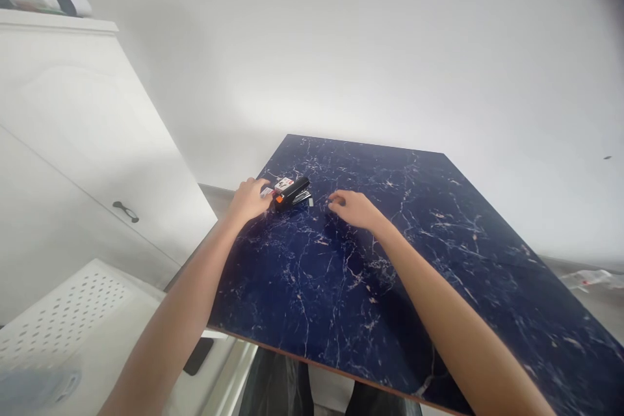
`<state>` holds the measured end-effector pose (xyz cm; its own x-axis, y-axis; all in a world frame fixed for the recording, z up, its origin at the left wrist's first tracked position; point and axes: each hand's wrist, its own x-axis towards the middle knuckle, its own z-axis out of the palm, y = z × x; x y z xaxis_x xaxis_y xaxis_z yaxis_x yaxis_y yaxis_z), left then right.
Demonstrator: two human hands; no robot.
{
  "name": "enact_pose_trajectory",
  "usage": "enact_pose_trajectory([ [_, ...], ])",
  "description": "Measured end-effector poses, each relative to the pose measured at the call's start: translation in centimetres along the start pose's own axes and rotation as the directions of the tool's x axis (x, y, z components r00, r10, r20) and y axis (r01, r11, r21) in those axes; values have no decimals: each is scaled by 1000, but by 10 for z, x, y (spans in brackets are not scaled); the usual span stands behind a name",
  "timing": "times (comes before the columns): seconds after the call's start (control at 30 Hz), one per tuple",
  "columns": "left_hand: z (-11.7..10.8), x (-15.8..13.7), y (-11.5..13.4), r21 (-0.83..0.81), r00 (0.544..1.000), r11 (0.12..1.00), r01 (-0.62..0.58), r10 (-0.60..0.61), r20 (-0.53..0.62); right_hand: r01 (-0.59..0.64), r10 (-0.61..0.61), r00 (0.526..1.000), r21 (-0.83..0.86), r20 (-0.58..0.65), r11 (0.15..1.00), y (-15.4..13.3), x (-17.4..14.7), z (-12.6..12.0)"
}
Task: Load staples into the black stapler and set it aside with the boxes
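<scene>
A black stapler with an orange end lies on the far left part of the dark blue marbled tabletop. Behind it sits a small white and red box. A small pale piece lies by the stapler's right end. My left hand is beside the stapler's orange end, thumb and fingers apart. Between them shows a second small white and red item; whether they touch it is unclear. To the right of the stapler, my right hand hovers or rests with loosely curled fingers, a gap between thumb and forefinger, nothing visible in it.
A white cabinet with a dark handle stands at the left. Below it are a white perforated surface and a dark flat object. Clear crumpled plastic lies beyond the table's right edge. A pale wall rises behind.
</scene>
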<state>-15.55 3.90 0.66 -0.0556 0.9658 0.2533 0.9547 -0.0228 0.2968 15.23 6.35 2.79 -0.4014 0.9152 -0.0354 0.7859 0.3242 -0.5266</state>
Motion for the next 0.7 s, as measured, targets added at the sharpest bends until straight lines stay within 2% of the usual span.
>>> enact_pose_trajectory([
  [0.1, -2, -2, 10, -198, 994, 976, -94, 102, 32, 42, -43, 999, -32, -29, 999, 14, -39, 14],
  [0.17, 0, -4, 14, -253, 985, 957, -138, 160, 69, 114, -115, 990, -25, -84, 993, 24, -59, 27],
  [0.33, 17, -1, 19, -122, 972, 972, -203, 215, 100, 220, -210, 947, 14, -241, 975, 39, -72, 49],
  [0.43, 26, 8, 23, -85, 967, 974, -208, 218, 133, 234, -218, 942, 33, -255, 972, 39, -67, 49],
  [0.53, 31, 15, 25, -83, 978, 980, -181, 189, 88, 267, -256, 930, 7, -265, 964, 38, -66, 48],
  [0.7, 33, 15, 18, -37, 962, 965, -260, 262, 81, 323, -335, 903, -92, -268, 942, 41, -72, 49],
])
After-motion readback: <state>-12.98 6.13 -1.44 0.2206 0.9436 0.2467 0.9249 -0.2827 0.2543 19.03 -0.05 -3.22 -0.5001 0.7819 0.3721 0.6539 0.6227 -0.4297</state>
